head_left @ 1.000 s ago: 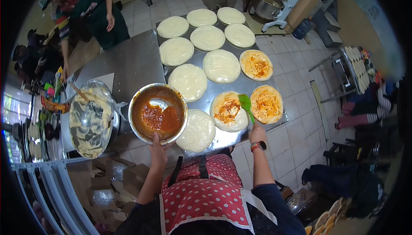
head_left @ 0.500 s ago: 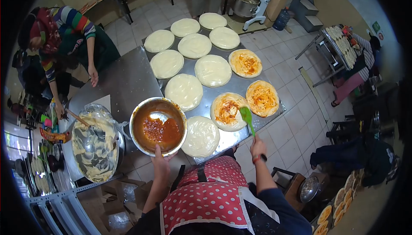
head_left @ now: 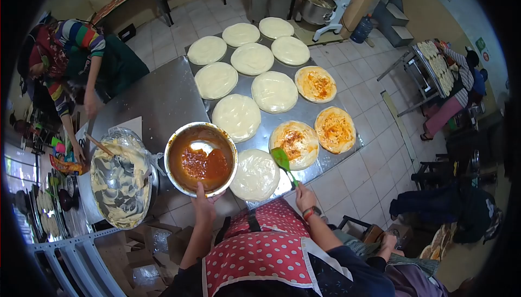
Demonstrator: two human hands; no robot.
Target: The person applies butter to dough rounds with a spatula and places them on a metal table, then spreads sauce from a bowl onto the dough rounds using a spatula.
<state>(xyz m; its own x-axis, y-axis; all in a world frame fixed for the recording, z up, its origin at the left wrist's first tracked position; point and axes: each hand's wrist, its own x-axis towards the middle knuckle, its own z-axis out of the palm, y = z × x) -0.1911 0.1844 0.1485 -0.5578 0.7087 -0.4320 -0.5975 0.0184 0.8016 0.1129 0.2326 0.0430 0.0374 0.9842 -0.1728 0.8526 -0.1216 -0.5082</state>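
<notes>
My left hand [head_left: 204,204] is closed on the rim of a steel bowl [head_left: 178,144], which holds chunky red sauce [head_left: 209,166]. The fingers under the bowl are partly hidden. My right hand [head_left: 305,199] grips a green spatula [head_left: 280,158], its blade over the left edge of a dough round smeared with sauce [head_left: 298,140]. Two more sauced rounds lie beyond, one on the right [head_left: 335,130] and one farther back [head_left: 316,84]. A plain pale dough round [head_left: 255,176] lies between the bowl and the spatula, with several more plain rounds behind it.
A large bowl of creamy mixture [head_left: 124,207] with a wooden handle [head_left: 99,145] stands left of the steel bowl. A co-worker [head_left: 81,42] leans over the metal table [head_left: 157,93] there. Another person [head_left: 404,275] is close at lower right. A mixer [head_left: 332,4] stands behind.
The spatula and my right hand have moved left, from the sauced round's right side to its left edge. Its sauce is spread wider. A person has appeared at lower right; the co-worker's arm has shifted.
</notes>
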